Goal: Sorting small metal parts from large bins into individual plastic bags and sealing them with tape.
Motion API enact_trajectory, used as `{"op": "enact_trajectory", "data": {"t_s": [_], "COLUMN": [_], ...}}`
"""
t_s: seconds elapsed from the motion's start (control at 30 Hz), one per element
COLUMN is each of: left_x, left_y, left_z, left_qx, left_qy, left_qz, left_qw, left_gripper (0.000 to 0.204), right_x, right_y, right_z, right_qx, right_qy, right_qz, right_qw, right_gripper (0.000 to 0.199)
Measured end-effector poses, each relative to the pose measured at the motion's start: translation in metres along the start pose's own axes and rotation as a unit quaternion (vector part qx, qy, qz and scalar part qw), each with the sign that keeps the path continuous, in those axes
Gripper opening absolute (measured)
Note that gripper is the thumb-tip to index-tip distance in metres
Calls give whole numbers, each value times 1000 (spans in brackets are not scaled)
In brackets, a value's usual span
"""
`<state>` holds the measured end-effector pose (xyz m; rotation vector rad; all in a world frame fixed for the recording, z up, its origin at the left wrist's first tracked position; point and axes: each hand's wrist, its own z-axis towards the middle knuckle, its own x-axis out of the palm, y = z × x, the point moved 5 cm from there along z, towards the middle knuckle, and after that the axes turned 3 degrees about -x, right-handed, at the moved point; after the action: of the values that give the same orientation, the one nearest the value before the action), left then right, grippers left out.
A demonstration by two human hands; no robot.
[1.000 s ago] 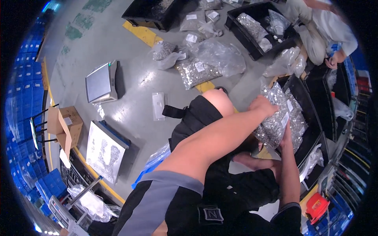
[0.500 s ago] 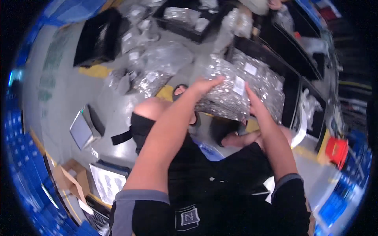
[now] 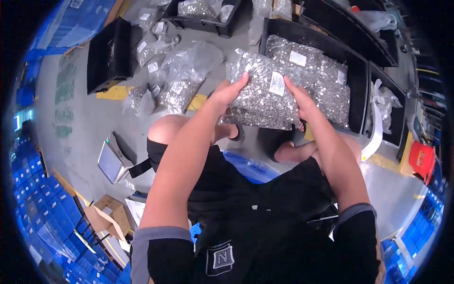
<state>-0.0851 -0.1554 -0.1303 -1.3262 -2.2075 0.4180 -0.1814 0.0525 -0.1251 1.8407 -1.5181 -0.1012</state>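
Between my two hands is a clear plastic bag of small metal parts (image 3: 257, 97), packed into a flat block with a white label on top. My left hand (image 3: 230, 92) grips its left side, thumb lying over the top. On the right side my right hand (image 3: 299, 100) holds it the same way, fingers mostly hidden underneath. Just beyond and to the right, a black bin (image 3: 360, 90) contains more labelled bags of metal parts (image 3: 326, 71). The held bag covers part of the bin's near left edge.
Several clear bags (image 3: 182, 87) lie on the floor at the left. A black bin stands on its side (image 3: 109, 57), and another black bin (image 3: 203, 23) is at the back. A tablet-like device (image 3: 113, 161), an open cardboard box (image 3: 108, 215) and a red container (image 3: 421, 161) sit around me.
My hands and the held bag have shifted slightly left and toward the top of the picture. The whole view has shifted too, and the blur has gone. Both hands keep their grip.
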Motion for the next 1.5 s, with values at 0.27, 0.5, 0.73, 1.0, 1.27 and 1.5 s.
{"op": "enact_trajectory", "data": {"t_s": [0.27,0.5,0.73,1.0,1.27,1.5], "left_x": [4,-142,-201,-216,-298,-306], "left_y": [-44,-123,6,-54,-52,59], "left_z": [-16,-3,117,209,173,110], "left_qx": [-41,259,135,293,342,226], "left_qy": [14,-260,-379,-439,-438,-481], "left_qz": [167,278,-159,176,171,563], "left_qw": [985,888,902,831,814,633], "left_gripper": [76,57,94,94,81,86], "right_x": [-4,-11,-47,-51,-60,-62], "right_y": [6,0,-6,-21,-10,-10], "right_z": [3,1,2,1,-8,-3], "right_qx": [-7,-7,26,65,51,73], "right_qy": [-41,-72,-45,-144,-182,-145], "right_qz": [18,-1,-35,-42,-43,-12], "right_qw": [999,997,998,987,981,987], "right_gripper": [65,63,64,67,69,69]}}
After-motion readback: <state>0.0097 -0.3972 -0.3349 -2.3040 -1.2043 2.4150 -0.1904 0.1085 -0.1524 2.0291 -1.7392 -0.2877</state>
